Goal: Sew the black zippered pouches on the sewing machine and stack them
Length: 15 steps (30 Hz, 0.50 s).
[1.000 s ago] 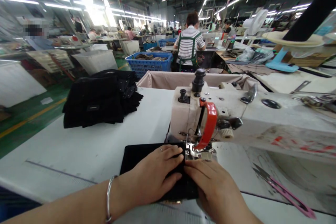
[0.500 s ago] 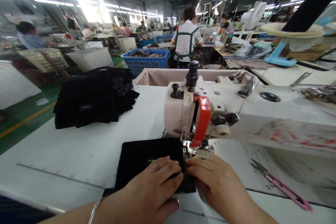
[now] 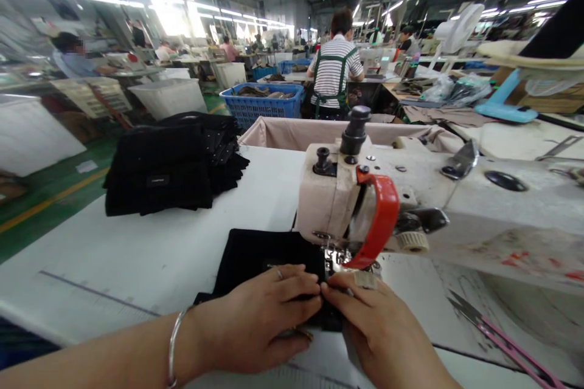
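Note:
A flat black fabric piece (image 3: 255, 255) lies on the white sewing table, its right edge at the presser foot (image 3: 335, 258) of a sewing machine (image 3: 319, 194). My left hand (image 3: 269, 310) rests on the fabric with its fingers laid out over it, covering most of a small label. Close beside it, my right hand (image 3: 383, 316) has its fingers closed at the fabric's right edge, just in front of the presser foot. The fingertips of both hands nearly touch. A red guard (image 3: 383, 219) curves down in front of the needle area.
Folded black pieces (image 3: 168, 164) are stacked at the table's left. Pink-handled thread snips (image 3: 506, 340) lie to the right. Behind the machine are a cloth-lined bin (image 3: 283, 130) and a blue basket (image 3: 262, 106). A person in a striped shirt (image 3: 333, 76) sits beyond, facing away.
The view has turned slightly left. The black fabric has slid a little farther away past the presser foot, and my fingertips have come closer together.

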Available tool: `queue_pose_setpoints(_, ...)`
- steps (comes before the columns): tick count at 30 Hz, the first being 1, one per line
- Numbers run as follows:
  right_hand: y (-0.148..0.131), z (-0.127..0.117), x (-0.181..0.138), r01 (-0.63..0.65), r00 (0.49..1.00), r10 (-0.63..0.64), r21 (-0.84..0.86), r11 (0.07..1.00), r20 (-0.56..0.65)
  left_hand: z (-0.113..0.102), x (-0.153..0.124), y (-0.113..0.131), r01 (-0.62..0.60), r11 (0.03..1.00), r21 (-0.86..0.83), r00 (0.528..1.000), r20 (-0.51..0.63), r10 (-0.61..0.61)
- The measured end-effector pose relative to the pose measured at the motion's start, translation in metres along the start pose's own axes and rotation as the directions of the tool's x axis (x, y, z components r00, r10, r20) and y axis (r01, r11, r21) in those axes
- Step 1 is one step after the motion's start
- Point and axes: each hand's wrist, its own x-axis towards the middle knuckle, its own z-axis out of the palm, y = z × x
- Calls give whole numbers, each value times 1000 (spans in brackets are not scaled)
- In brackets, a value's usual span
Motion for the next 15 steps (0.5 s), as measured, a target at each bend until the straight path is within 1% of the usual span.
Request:
queue_pose_setpoints(4,3,1,-2,-60,991,67,-66,996,116,1,7,-16,-26,999,-30,999,-45,25)
queue_pose_setpoints(7,5,2,-3,-98,976,124,-148,984,178,-1,14,-27,-56,997,-61,998,-23,55)
queue_pose_setpoints(10,4,4,0,-147,966,183,-199,969,182,-4,22,-40,-72,995,-74,997,-1,72)
queue_pose_setpoints(12,2,6,2,-184,962,222,-223,957,156,-6,26,-47,-81,994,-67,997,10,82)
queue_pose_setpoints(15,0,9,4,-199,964,234,-242,950,126,-7,27,-48,-93,995,-30,996,9,94)
